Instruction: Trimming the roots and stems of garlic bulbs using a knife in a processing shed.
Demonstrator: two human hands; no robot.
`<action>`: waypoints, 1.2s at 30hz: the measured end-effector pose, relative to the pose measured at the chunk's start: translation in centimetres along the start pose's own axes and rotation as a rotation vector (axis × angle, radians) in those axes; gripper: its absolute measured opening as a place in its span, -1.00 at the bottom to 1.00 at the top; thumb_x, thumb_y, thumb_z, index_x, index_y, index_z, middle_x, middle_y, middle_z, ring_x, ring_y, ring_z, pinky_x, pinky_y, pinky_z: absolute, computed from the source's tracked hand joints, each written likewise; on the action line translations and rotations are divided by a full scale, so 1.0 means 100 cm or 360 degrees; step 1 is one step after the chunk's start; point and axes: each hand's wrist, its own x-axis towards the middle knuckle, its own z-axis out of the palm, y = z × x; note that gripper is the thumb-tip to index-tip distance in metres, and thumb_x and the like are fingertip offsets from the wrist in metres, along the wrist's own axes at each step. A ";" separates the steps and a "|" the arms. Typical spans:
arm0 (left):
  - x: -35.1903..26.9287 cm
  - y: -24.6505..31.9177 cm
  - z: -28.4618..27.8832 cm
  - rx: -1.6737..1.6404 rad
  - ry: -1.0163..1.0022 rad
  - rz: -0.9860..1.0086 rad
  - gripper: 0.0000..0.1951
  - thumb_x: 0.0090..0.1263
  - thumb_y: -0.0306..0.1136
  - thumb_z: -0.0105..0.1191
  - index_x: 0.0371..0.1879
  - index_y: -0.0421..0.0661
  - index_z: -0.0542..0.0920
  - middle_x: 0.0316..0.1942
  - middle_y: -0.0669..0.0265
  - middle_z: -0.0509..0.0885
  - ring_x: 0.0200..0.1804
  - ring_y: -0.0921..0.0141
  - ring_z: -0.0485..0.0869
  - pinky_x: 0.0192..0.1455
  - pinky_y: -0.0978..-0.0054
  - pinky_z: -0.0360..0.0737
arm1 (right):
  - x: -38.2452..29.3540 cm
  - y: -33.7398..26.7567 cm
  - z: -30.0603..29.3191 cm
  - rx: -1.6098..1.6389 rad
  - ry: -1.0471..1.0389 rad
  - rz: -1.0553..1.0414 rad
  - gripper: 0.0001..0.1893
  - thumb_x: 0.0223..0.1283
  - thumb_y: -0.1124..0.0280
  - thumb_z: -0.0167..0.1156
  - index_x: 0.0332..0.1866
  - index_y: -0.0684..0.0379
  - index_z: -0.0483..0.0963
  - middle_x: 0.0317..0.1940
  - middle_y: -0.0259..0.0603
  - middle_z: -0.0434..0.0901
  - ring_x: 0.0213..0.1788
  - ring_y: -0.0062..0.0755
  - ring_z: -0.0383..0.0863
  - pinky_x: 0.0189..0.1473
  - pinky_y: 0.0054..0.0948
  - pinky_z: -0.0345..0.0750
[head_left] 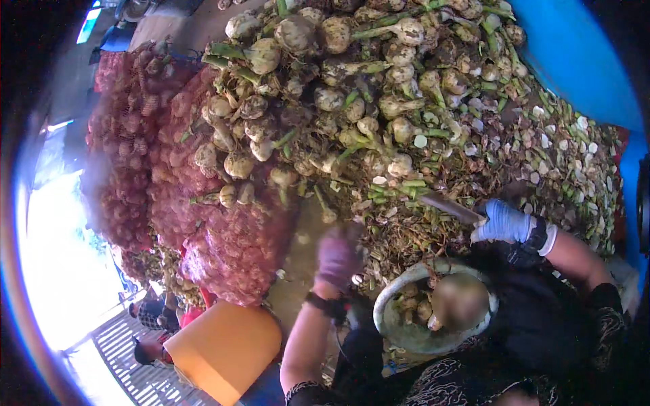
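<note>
My right hand [502, 222], in a blue glove, is closed around a knife [449, 207] whose blade points left over cut stalks and trimmings. My left hand [337, 259], in a purplish glove, is raised beside the pile's near edge. Motion blurs it, so whether something is in its fingers is unclear. Between my arms stands a pale, dirty tub [388, 294] with several trimmed garlic bulbs [419, 307] inside; a blurred patch hides part of its contents. Ahead lies a heap of soil-covered garlic bulbs [330, 99], many with green stalks.
Red mesh sacks [223, 248] packed with bulbs line the left side. An orange container [223, 350] stands at lower left, with other people [152, 314] beyond it. Trimmings [548, 152] spread rightward to a blue surface [579, 61]. Loose bulbs [236, 165] rest against the sacks.
</note>
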 end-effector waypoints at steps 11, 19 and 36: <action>0.063 -0.054 0.023 0.0284 0.0378 -0.0487 -0.43 0.14 -0.15 0.15 0.16 -0.06 0.45 0.17 0.00 0.43 0.26 0.07 0.36 0.30 0.06 0.28 | -0.013 0.000 -0.015 0.0187 0.0163 -0.0052 -0.71 -0.18 0.24 0.38 -0.55 0.22 0.47 -0.69 -0.26 0.48 -0.59 -0.35 0.52 -0.46 -0.33 0.47; 0.021 0.037 0.013 -0.2673 0.0519 -0.0049 -0.47 0.15 -0.52 0.21 0.14 -0.26 0.36 -0.01 0.18 0.53 -0.21 0.37 0.64 -0.15 0.52 0.63 | -0.025 -0.086 -0.009 -0.0619 0.0582 -0.1049 -0.73 -0.20 0.21 0.26 -0.46 0.19 0.48 -0.53 -0.11 0.50 -0.47 -0.01 0.54 -0.42 -0.18 0.46; -0.007 0.127 0.018 -0.2826 -0.0237 0.0321 -0.42 -0.03 -0.39 0.33 0.04 -0.19 0.44 -0.03 0.17 0.58 0.03 0.33 0.58 0.12 0.39 0.50 | -0.020 -0.054 -0.014 -0.0806 0.0533 -0.0990 -0.70 -0.17 0.16 0.21 -0.36 0.15 0.50 -0.46 -0.07 0.53 -0.40 -0.01 0.59 -0.34 -0.10 0.50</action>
